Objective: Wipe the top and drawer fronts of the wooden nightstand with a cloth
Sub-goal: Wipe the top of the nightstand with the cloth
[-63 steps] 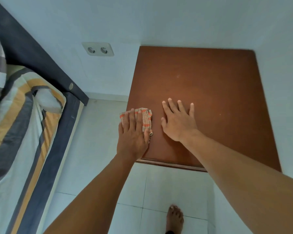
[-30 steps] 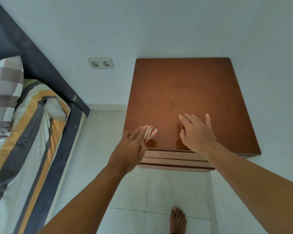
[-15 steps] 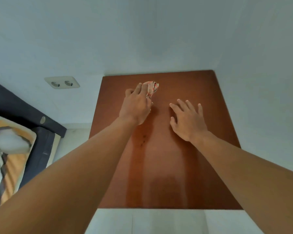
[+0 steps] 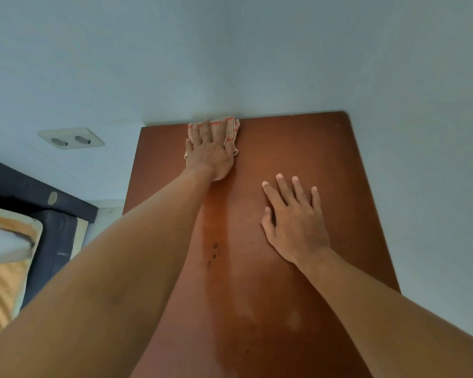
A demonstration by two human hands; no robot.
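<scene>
Wooden nightstand (image 4: 298,148) top mid-wipe: left hand (image 4: 209,156) grip flat, pressing cloth (image 4: 231,129) at back edge; right hand (image 4: 294,222) spread, empty, nearer. Next: drag cloth back, toward body.

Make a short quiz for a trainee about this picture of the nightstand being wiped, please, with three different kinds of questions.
1. True or false: the cloth lies at the front edge of the nightstand top.
2. Which hand presses on the cloth? A) left hand B) right hand C) both
3. Fill in: the right hand rests flat on the bare wood with its fingers ____.

Key
1. False. It is at the back edge, against the wall.
2. A.
3. Spread; it holds nothing.
</scene>
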